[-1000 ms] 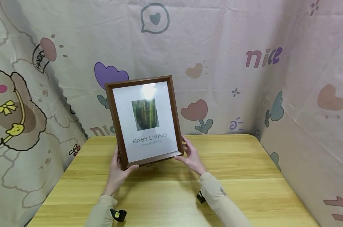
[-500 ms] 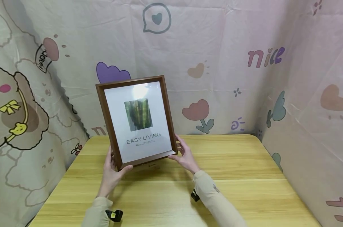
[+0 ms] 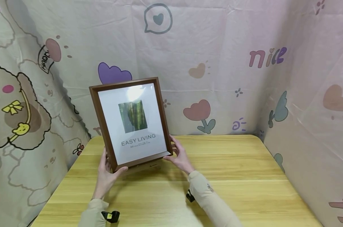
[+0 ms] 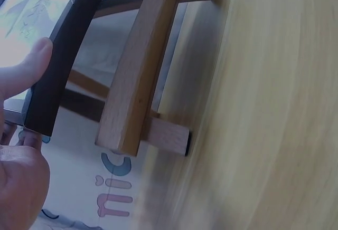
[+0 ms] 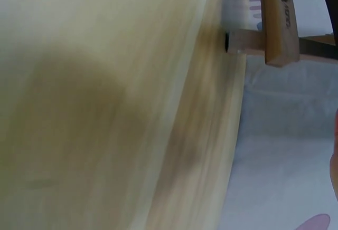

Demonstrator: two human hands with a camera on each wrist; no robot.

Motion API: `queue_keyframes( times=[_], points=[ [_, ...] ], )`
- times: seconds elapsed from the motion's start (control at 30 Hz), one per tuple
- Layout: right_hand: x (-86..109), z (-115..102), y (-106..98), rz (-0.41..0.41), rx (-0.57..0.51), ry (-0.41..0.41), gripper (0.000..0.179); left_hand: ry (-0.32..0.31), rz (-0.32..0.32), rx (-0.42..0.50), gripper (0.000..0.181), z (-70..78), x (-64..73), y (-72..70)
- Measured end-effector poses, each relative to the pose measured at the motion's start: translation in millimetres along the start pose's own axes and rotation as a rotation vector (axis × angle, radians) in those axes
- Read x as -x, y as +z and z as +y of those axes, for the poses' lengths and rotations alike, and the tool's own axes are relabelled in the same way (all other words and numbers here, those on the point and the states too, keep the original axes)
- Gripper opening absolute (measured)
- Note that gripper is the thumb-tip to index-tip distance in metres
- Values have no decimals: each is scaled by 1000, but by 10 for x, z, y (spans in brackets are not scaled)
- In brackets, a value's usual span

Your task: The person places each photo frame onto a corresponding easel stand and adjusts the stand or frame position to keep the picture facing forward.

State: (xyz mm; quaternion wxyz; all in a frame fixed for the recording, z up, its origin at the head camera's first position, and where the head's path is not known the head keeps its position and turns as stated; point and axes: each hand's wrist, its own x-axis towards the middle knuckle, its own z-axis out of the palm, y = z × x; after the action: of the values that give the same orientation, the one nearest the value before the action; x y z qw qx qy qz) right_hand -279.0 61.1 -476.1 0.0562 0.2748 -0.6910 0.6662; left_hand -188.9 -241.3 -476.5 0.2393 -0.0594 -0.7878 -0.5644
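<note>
A brown picture frame (image 3: 134, 119), with "EASY LIVING" printed on its white insert, is held upright but tilted sideways, its left bottom corner lower. My left hand (image 3: 106, 176) grips that lower left corner, thumb on the front and fingers behind. At the lower right corner, my right hand (image 3: 181, 159) holds the frame the same way. Behind and below it stands a small wooden easel (image 4: 138, 72), mostly hidden in the head view. In the left wrist view, a gap separates the frame's bottom edge from the easel's ledge. The right wrist view shows the ledge's end (image 5: 280, 24) and one foot.
The light wood table (image 3: 231, 164) carries the easel's feet near its back edge. Printed cloth (image 3: 171, 47) hangs as walls at the back and both sides. Small black cameras (image 3: 111, 217) sit on both wrists.
Both hands have carried the frame to the left and slightly down, keeping their grip on its lower corners. The head view has shifted a little.
</note>
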Motion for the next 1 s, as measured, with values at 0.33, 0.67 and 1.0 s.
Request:
queue_keyframes(
  times=[0.33,0.67,1.0],
  points=[
    [-10,73,120,9,13,-31,99,14,19,-8,121,-86,17,-74],
    [-12,159,199,7,32,7,102,-5,15,-17,120,-154,35,-113],
    [-30,229,244,10,43,22,104,-23,19,-28,122,-233,36,-119]
  ],
)
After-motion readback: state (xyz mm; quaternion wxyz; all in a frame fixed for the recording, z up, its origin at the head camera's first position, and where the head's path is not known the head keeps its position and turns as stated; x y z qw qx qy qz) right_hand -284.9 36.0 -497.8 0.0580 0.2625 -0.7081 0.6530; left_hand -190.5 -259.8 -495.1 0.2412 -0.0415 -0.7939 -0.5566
